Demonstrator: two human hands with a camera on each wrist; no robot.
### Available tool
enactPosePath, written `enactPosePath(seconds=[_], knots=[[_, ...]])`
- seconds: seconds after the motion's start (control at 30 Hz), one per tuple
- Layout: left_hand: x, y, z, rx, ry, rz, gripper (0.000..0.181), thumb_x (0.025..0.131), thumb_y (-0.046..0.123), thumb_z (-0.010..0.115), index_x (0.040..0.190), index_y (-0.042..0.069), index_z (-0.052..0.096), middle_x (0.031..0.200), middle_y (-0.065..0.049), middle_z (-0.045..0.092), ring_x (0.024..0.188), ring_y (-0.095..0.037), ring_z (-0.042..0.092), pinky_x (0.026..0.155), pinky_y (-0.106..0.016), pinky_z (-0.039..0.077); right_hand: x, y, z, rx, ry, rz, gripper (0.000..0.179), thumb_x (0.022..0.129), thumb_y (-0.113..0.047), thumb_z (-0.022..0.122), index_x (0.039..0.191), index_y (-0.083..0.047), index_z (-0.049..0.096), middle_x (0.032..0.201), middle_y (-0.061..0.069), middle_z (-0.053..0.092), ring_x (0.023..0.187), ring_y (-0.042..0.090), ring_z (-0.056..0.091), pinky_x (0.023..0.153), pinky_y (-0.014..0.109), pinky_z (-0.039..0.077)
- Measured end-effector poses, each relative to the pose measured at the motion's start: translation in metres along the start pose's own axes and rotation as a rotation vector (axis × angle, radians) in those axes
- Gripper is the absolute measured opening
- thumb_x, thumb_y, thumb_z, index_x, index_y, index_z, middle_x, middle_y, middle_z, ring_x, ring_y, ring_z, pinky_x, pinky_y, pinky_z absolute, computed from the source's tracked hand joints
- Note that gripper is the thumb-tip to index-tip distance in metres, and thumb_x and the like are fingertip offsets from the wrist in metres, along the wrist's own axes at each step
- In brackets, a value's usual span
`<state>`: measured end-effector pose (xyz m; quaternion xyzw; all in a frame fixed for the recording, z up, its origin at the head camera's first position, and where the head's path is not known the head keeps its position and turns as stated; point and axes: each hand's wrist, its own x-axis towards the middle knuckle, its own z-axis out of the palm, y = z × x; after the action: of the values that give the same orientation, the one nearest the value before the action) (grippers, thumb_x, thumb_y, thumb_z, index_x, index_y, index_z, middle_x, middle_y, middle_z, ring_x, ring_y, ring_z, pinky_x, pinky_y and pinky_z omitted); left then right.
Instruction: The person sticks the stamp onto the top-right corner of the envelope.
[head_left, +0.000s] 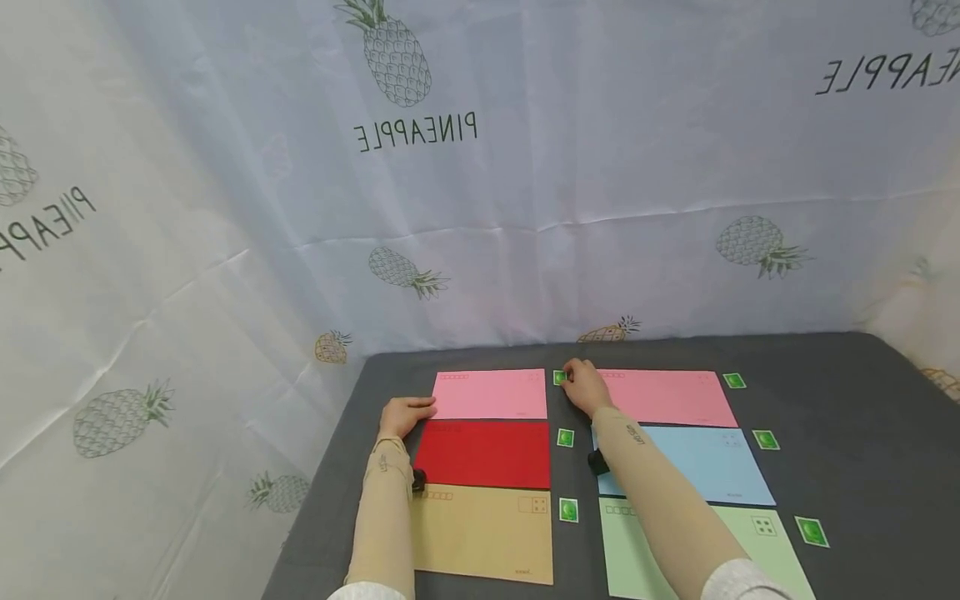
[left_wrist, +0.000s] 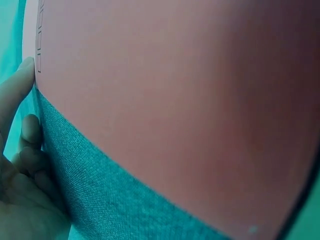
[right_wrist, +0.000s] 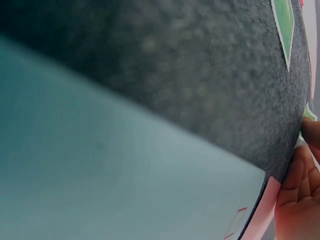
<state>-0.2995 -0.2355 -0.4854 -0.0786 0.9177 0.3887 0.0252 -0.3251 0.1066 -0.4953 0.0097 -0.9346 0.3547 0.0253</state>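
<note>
In the head view my left hand (head_left: 405,414) rests at the left edge of a pink envelope (head_left: 491,395). The left wrist view has one fingertip (left_wrist: 27,64) touching that envelope's edge, with the other fingers loosely bent beside it. My right hand (head_left: 587,386) is at the far side, between the two pink envelopes. It pinches a small green stamp (head_left: 559,377) with a white border by its right side. The thumb and a finger meet on the stamp (right_wrist: 310,113) in the right wrist view. My right forearm hides parts of the envelopes below it.
Below lie a red envelope (head_left: 483,454) and a tan one (head_left: 480,533). The right column has pink (head_left: 667,396), blue (head_left: 705,462) and green envelopes (head_left: 765,554). More green stamps (head_left: 566,437) lie beside the envelopes on the dark table (head_left: 885,433). A pineapple-print curtain (head_left: 525,183) hangs behind.
</note>
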Motion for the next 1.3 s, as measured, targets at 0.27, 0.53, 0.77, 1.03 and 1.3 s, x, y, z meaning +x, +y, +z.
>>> enactPosePath(seconds=[0.27, 0.53, 0.77, 1.03, 1.3], knots=[[0.002, -0.004, 0.0, -0.031, -0.007, -0.001, 0.032, 0.082, 0.026, 0.07, 0.112, 0.015, 0.069, 0.121, -0.016, 0.063, 0.119, -0.037, 0.052, 0.102, -0.047, 0.039, 0.0, -0.005, -0.001, -0.016, -0.001, 0.002, 0.023, 0.09, -0.009, 0.056, 0.111, 0.0, 0.053, 0.103, 0.019, 0.053, 0.086, 0.028, 0.053, 0.083, 0.045, 0.045], [-0.002, -0.004, 0.0, -0.012, 0.002, -0.01, 0.031, 0.082, 0.024, 0.07, 0.111, 0.013, 0.069, 0.121, -0.018, 0.062, 0.118, -0.038, 0.053, 0.101, -0.048, 0.04, -0.003, -0.003, 0.005, 0.037, -0.001, -0.006, 0.02, 0.093, -0.007, 0.047, 0.11, 0.001, 0.055, 0.105, 0.021, 0.056, 0.09, 0.031, 0.056, 0.081, 0.046, 0.046], [0.0, -0.004, 0.0, -0.031, -0.014, -0.012, 0.032, 0.083, 0.025, 0.069, 0.113, 0.014, 0.069, 0.122, -0.017, 0.062, 0.119, -0.037, 0.052, 0.101, -0.048, 0.04, 0.001, 0.0, 0.002, 0.167, 0.047, 0.035, 0.016, 0.089, -0.009, 0.055, 0.102, -0.002, 0.062, 0.095, 0.016, 0.062, 0.082, 0.027, 0.056, 0.075, 0.041, 0.045], [0.001, -0.004, 0.0, -0.053, -0.013, -0.002, 0.032, 0.082, 0.025, 0.07, 0.112, 0.015, 0.07, 0.122, -0.017, 0.063, 0.119, -0.038, 0.052, 0.099, -0.048, 0.041, 0.005, -0.002, -0.008, 0.293, 0.056, 0.073, 0.016, 0.088, -0.014, 0.06, 0.1, -0.004, 0.064, 0.092, 0.013, 0.063, 0.079, 0.023, 0.058, 0.069, 0.031, 0.045], [-0.001, -0.001, -0.001, -0.037, -0.005, 0.013, 0.031, 0.082, 0.023, 0.07, 0.111, 0.014, 0.07, 0.121, -0.017, 0.063, 0.119, -0.037, 0.052, 0.099, -0.046, 0.042, 0.001, -0.01, 0.002, 0.352, 0.034, 0.03, 0.023, 0.093, -0.022, 0.057, 0.108, -0.007, 0.065, 0.105, 0.015, 0.065, 0.089, 0.025, 0.06, 0.079, 0.037, 0.048]])
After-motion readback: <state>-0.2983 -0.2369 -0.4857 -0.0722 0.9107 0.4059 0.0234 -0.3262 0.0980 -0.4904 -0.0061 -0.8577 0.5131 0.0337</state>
